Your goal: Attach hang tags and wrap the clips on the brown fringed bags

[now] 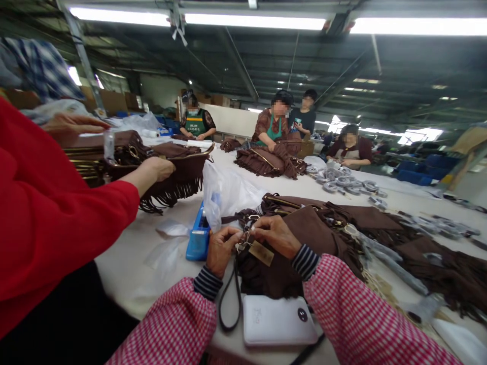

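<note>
Both hands meet over a brown fringed bag (304, 233) on the white table. My left hand (224, 249) is closed, thumb and forefinger pinched at the metal hardware (243, 238) of the bag's strap. Close beside it, my right hand (277, 235) pinches something small and pale at the same hardware, too small to make out. A tan tag (261, 253) hangs just below the fingers. A dark strap loop (230, 304) lies under my left wrist, and a white power bank (278, 320) rests at the table's near edge.
A blue tape dispenser (198, 238) and clear plastic (228, 190) lie left of my hands. At far left, a person in red sleeves (114, 218) handles another brown bag (178, 167). More bags and wrapped grey coils (344, 180) lie right. Several people work across the table.
</note>
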`<state>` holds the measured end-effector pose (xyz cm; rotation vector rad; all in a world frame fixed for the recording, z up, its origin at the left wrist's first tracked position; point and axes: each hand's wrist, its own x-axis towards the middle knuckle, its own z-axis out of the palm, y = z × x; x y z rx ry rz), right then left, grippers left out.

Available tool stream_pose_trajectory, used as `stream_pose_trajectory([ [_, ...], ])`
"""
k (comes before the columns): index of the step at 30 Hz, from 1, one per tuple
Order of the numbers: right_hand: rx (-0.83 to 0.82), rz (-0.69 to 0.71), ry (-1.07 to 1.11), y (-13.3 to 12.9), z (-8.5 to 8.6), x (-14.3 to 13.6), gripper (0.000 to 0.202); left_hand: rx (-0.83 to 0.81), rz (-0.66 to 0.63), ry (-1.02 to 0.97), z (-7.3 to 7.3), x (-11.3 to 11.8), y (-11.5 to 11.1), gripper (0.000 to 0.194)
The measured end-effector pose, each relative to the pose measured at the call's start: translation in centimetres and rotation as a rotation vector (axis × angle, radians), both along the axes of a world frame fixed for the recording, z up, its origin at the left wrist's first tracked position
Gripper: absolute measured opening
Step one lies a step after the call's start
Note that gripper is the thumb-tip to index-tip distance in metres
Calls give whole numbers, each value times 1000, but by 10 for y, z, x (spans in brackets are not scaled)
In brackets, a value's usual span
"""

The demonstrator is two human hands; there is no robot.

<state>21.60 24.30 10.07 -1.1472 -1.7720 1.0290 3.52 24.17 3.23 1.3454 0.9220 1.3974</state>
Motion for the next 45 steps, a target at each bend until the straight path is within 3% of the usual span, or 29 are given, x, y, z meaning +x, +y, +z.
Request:
stream_pose_trajectory([
  [7, 138, 52, -35, 3, 0, 1, 10, 112, -45, 158, -1, 3, 0, 19],
  [10, 123, 28, -25, 1, 0, -3, 10, 141, -52, 189, 1, 4, -1, 19],
  [15, 13, 26, 75, -2, 1, -8, 5, 99, -58, 117, 0, 3, -1, 19],
  [20, 34, 22, 83, 5, -7, -4, 7, -50, -70, -21, 1, 2, -3, 20],
  [25, 190, -8, -106, 10, -10, 10, 7, -195, -252, -313, 6, 1, -4, 15],
  [29, 230, 42, -263, -9, -2, 19, 13, -207, -427, -477, 6, -2, -3, 18],
  [33, 317, 57, -602, -39, -2, 23, 25, -280, -474, -613, 2, -4, -2, 13],
  [37, 393, 56, -862, -50, -13, 19, 22, -375, -495, -719, 2, -7, -1, 11],
  [40, 376, 84, -800, -45, -19, 18, 19, -367, -494, -716, 4, -9, -1, 9],
  [45, 307, 80, -491, -31, -17, 22, 14, -311, -444, -661, 8, -10, -4, 16],
])
